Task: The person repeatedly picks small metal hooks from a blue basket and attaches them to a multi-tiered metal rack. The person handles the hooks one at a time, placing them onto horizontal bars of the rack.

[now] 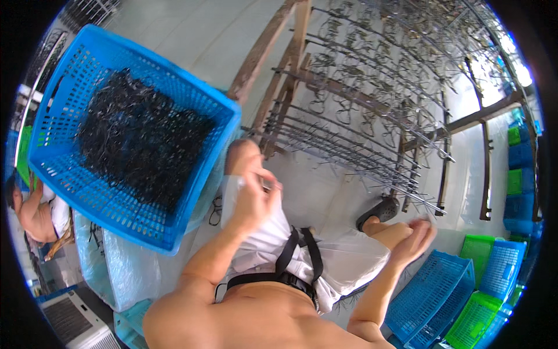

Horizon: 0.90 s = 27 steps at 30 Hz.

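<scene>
My left hand (256, 196) hovers above my left thigh, just right of a big blue plastic basket (70, 163). Its fingers are loosely bent and apart, with nothing visible between them. A tangled heap of thin, dark, shiny strips (145, 139) lies in the basket; their kind cannot be made out. Out over my right knee is my right hand (412, 239), blurred, fingers curled together; whatever they may hold is too small to see. Beyond my knees stands a wooden-framed rack (360, 96) with rows of metal rods (343, 148). Twisted dark strips (343, 75) hang from its upper rods.
Blue (433, 291) and green crates (474, 320) stand at the lower right. Clear plastic sheeting (125, 273) covers something under the blue basket. Another person (38, 212) is at the far left, above a white slatted machine (75, 320). A dark clog (381, 210) is on my right foot.
</scene>
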Available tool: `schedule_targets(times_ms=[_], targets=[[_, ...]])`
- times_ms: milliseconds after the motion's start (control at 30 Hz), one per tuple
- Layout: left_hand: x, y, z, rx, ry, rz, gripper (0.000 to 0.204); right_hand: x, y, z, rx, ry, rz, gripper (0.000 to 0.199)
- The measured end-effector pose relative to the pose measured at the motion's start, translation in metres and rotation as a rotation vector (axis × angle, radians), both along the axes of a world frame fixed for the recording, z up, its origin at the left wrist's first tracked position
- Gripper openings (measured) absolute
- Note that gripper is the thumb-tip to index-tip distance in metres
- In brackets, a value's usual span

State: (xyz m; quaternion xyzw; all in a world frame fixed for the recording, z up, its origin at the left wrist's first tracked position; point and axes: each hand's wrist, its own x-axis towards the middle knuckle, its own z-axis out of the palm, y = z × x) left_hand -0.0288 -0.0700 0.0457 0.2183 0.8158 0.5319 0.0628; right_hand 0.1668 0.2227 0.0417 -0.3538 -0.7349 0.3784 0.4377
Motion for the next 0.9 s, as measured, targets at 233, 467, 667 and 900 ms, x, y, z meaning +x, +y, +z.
schedule_targets(times_ms=[233,467,667,900], targets=[[0.044,0.008,-0.015,0.319,-0.638,-0.125,0.091,-0.084,-0.182,-0.014,-0.034,-0.12,0.876,0.052],[0.011,-0.047,-0.008,1.124,-1.099,-0.284,0.046,-0.112,-0.197,-0.029,-0.19,-0.099,0.862,0.033],[-0.121,-0.155,-0.059,-0.853,0.107,0.407,0.04,-0.052,-0.093,0.011,-0.578,0.219,0.445,0.019],[-0.202,-0.361,-0.295,-0.544,-0.365,0.336,0.039,0.064,0.08,0.019,-0.397,0.749,-0.251,0.009]])
